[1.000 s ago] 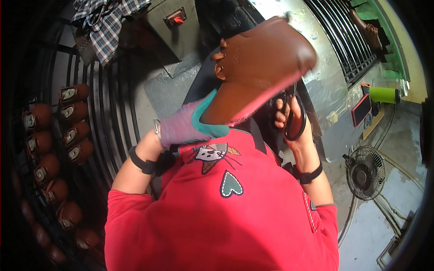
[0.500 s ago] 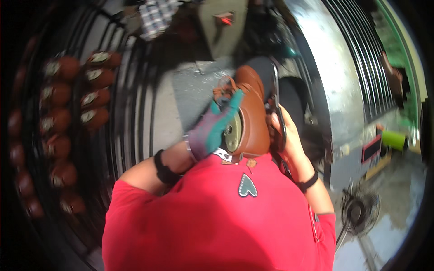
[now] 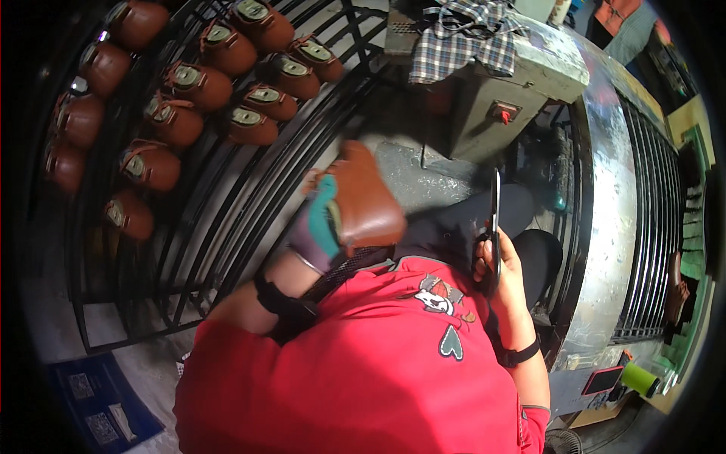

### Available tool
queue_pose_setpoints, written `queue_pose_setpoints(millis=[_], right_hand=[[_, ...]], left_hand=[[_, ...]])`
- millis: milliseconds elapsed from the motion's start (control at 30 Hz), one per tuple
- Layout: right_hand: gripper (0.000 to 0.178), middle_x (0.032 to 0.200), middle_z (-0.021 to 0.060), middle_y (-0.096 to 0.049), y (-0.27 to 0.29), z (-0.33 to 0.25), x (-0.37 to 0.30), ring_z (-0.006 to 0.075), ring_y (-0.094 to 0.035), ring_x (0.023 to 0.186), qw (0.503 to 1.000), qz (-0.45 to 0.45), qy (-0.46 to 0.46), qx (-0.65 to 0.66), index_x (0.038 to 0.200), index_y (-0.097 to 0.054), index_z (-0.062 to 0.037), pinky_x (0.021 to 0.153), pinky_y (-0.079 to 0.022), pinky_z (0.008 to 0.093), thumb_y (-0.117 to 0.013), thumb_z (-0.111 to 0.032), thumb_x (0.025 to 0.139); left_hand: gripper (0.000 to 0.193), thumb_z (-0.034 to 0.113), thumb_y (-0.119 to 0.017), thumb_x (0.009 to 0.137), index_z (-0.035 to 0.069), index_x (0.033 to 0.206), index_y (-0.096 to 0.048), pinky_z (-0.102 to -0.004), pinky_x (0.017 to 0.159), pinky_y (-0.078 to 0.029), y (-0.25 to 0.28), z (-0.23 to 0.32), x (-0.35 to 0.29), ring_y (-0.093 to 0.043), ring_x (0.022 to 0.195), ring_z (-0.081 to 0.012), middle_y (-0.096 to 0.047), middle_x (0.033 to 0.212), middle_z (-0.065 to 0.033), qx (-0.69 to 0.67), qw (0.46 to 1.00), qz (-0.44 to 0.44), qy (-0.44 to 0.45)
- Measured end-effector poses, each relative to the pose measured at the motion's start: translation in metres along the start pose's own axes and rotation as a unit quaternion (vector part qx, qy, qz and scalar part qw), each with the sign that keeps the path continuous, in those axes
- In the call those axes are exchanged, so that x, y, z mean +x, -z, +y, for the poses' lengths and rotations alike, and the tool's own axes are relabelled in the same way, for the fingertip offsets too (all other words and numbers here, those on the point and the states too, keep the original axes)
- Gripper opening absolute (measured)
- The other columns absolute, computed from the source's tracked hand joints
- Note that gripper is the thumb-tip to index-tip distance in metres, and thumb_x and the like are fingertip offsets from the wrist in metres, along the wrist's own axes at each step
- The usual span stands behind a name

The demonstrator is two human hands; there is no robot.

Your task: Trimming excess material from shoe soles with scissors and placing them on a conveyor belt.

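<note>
My left hand (image 3: 316, 231), in a grey and green glove, is closed on a brown leather shoe (image 3: 370, 200) and holds it left of my lap, over the rack's edge. The shoe is slightly blurred by motion, and the glove covers its left side. On the right, above my thigh, my right hand (image 3: 508, 265) is bare and closed round a pair of black-handled scissors (image 3: 495, 204). Their narrow blades point away from me, apart from the shoe.
A black metal rack (image 3: 219, 204) at the left carries several brown shoes (image 3: 200, 87). Ahead stands a grey machine housing (image 3: 480, 113) with a red switch and a checked cloth (image 3: 469, 45) over it. A metal bench (image 3: 605, 219) with bars runs along the right, near a phone (image 3: 603, 380) and green thread spool (image 3: 640, 378).
My left hand has carried the shoe leftward, away from the scissors and toward the rack. My right hand keeps hold of the scissors. The view has turned left, bringing more of the rack in.
</note>
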State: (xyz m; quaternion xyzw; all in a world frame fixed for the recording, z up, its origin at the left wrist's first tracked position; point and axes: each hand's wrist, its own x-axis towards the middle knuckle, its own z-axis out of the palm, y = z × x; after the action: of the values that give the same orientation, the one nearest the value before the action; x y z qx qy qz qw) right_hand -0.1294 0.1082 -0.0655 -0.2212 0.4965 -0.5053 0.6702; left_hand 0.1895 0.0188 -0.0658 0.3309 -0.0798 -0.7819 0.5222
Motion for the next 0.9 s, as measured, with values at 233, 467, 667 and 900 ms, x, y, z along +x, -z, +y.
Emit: queue_pose_setpoints(millis=[233,467,667,900], right_hand=[[0.061,0.086,-0.0030,-0.054,0.015,0.003,-0.009,0.0066,-0.048,0.063,0.999,0.038,0.011,-0.033,0.149,-0.040,-0.0096,0.056,-0.043,0.0228,-0.068,-0.015,0.095],[0.057,0.091,-0.0002,-0.060,0.021,0.017,-0.030,0.0067,-0.052,0.064,0.988,0.128,0.014,-0.087,0.150,-0.039,-0.0072,0.055,-0.046,0.0226,-0.063,-0.010,0.098],[0.051,0.100,0.0024,-0.065,0.031,0.017,-0.039,0.0174,-0.064,0.092,0.942,0.146,0.175,-0.246,0.139,-0.053,-0.0043,0.082,-0.053,0.0297,-0.070,-0.013,0.092],[0.048,0.090,0.0121,-0.061,0.074,-0.039,-0.090,0.0326,-0.064,0.081,0.710,0.310,0.266,-0.574,0.129,-0.062,-0.0114,0.072,-0.054,0.0408,-0.070,-0.020,0.083]], left_hand=[[0.036,0.034,-0.069,0.094,0.007,0.117,-0.064,-0.0382,0.079,-0.057,0.165,0.159,0.016,-0.067,0.092,-0.0214,-0.067,0.105,-0.0077,0.192,0.873,0.288,-0.344],[0.057,0.050,-0.072,0.085,-0.005,0.100,-0.074,-0.0394,0.069,-0.052,0.231,0.263,0.000,-0.065,0.078,-0.0227,-0.073,0.091,-0.0116,0.448,0.662,0.552,-0.237],[0.056,0.049,-0.061,0.094,-0.004,0.106,-0.073,-0.0446,0.073,-0.058,0.271,0.308,0.002,-0.073,0.086,-0.0320,-0.074,0.096,-0.0215,0.630,0.384,0.650,-0.181],[0.050,0.024,-0.055,0.102,0.003,0.146,-0.046,-0.0456,0.109,-0.041,0.188,0.208,0.081,-0.050,0.132,-0.0365,-0.051,0.144,-0.0239,0.764,0.184,0.335,-0.520]])
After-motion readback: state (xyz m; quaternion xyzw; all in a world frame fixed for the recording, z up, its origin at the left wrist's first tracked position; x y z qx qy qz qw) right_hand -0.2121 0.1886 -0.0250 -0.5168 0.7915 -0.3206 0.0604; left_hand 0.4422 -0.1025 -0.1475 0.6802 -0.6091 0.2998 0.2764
